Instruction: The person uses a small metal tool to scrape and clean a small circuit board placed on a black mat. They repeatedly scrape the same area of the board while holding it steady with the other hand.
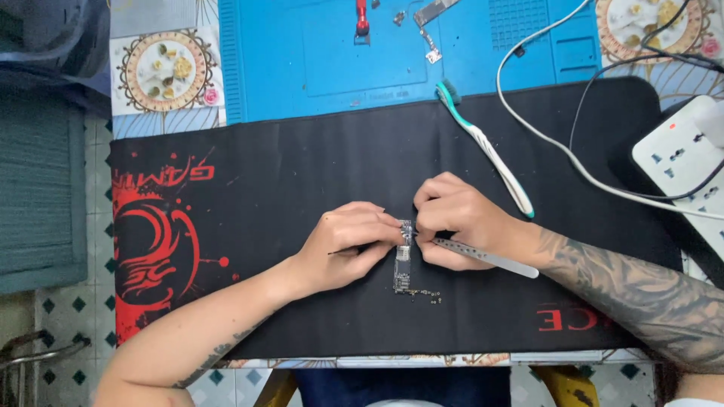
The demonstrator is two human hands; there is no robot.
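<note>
Two hands meet over a small circuit board (pixel 403 267) lying near the middle of the black and red mat (pixel 302 173). My left hand (pixel 347 245) pinches a thin dark tool, fingers together at the board's top edge. My right hand (pixel 460 222) clamps silver tweezers (pixel 486 258) touching the same spot. Bare mat lies open left and right of the board. Fingertips hide the board's top end. Beyond the mat lie a toothbrush (pixel 486 147), blue work pad (pixel 407 45) and white power strip (pixel 682 162).

Both hands (pixel 407 230) (fingers curled) together
</note>
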